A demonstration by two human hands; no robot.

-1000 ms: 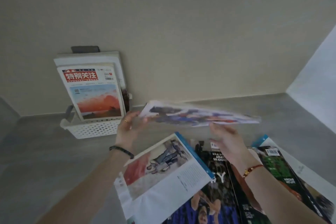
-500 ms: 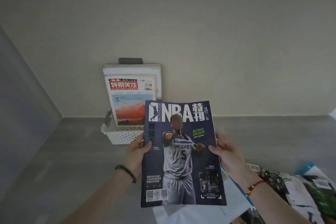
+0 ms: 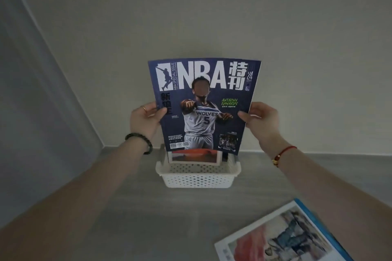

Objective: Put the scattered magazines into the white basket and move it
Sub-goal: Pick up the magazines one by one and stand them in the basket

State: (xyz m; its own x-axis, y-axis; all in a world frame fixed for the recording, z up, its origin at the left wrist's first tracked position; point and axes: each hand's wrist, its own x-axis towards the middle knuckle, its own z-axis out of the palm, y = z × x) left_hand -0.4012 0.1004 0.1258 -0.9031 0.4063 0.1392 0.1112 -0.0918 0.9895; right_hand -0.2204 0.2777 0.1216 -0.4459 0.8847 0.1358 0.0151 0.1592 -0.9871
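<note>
Lying magazine (image 3: 284,237): flat, glossy, blue-spined, face up on the floor at the near right, well apart from the basket.
Floor (image 3: 137,207): smooth, matte grey.
White basket (image 3: 197,178): rectangular plastic with perforated walls and a flared rim, standing against the wall.
Orange-pictured magazine (image 3: 194,155): stands in the basket, mostly hidden.
Left hand (image 3: 146,121): pinches the cover's left edge, thumb on the front, fingers behind; ring and dark bead bracelet (image 3: 141,141).
Right hand (image 3: 263,121): pinches the right edge the same way; red cord bracelet (image 3: 283,152).
NBA magazine (image 3: 203,108): dark blue, glossy, slightly bowed, held upright between both hands above the basket, lower edge overlapping the standing magazine.
Wall (image 3: 212,17): plain, pale, faintly textured.
</note>
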